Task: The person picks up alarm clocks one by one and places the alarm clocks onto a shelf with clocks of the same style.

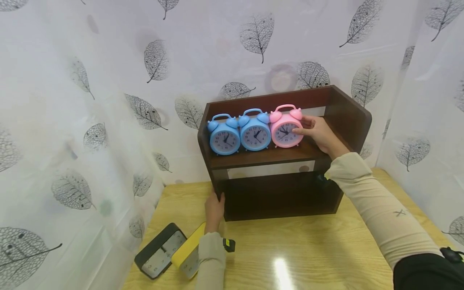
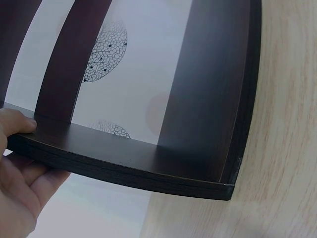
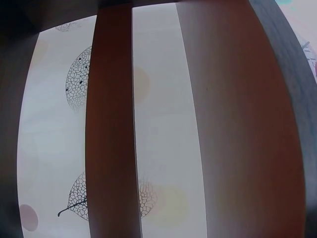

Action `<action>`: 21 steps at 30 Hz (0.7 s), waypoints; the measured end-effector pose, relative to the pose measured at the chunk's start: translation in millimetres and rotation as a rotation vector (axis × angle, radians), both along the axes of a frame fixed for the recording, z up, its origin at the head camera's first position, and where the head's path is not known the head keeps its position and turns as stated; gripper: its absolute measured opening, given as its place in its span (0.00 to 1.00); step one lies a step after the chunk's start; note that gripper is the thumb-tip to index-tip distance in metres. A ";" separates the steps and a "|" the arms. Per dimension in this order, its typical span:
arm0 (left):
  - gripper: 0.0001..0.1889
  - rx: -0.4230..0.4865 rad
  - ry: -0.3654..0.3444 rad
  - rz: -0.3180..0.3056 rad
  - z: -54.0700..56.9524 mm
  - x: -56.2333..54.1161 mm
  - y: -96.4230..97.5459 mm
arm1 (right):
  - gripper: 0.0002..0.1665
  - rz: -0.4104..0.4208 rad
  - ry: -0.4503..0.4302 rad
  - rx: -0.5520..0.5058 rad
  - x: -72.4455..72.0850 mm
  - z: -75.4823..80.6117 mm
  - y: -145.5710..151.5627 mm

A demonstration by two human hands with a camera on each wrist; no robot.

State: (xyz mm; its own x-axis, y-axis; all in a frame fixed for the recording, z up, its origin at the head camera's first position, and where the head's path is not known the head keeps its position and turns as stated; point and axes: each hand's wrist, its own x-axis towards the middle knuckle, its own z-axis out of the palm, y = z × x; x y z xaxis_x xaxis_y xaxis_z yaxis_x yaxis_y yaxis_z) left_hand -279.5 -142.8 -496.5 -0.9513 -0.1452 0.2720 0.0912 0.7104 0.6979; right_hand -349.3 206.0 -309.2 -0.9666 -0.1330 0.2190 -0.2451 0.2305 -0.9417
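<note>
The right hand point(image 1: 320, 133) pinches a pink twin-bell alarm clock point(image 1: 280, 139) at its right edge, the thumb lying over the front of the dial and the other fingers behind. The clock is upright on the upper tier of a dark brown two-tier shelf point(image 1: 268, 197), its dial facing outward. Just beside it, on its left, stands a blue alarm clock point(image 1: 255, 137), and beyond that, at the left end of the same tier, a second blue alarm clock point(image 1: 224, 143).

The left hand point(image 1: 214, 207) is low on the shelf's left side panel; the left wrist view shows the fingers clamped on its edge, thumb on the inner face and the others outside.

The shelf stands on a wood-grain tabletop point(image 1: 308, 241). Near the left forearm lie a yellow block-shaped object point(image 1: 190, 249) and a black block-shaped object point(image 1: 156, 245), both with pale faces. A leaf-printed sheet point(image 1: 108, 60) hangs behind.
</note>
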 end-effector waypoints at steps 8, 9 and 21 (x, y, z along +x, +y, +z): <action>0.26 0.022 -0.011 -0.001 0.2 -0.3 0.5 | 0.35 0.015 0.000 0.008 0.9 2.2 0.5; 0.25 0.019 -0.008 -0.002 -0.1 -0.5 0.4 | 0.35 0.014 -0.002 0.010 1.5 2.5 0.7; 0.24 0.009 0.036 -0.004 -1.4 0.0 0.9 | 0.35 0.005 -0.031 0.045 -1.3 3.5 2.0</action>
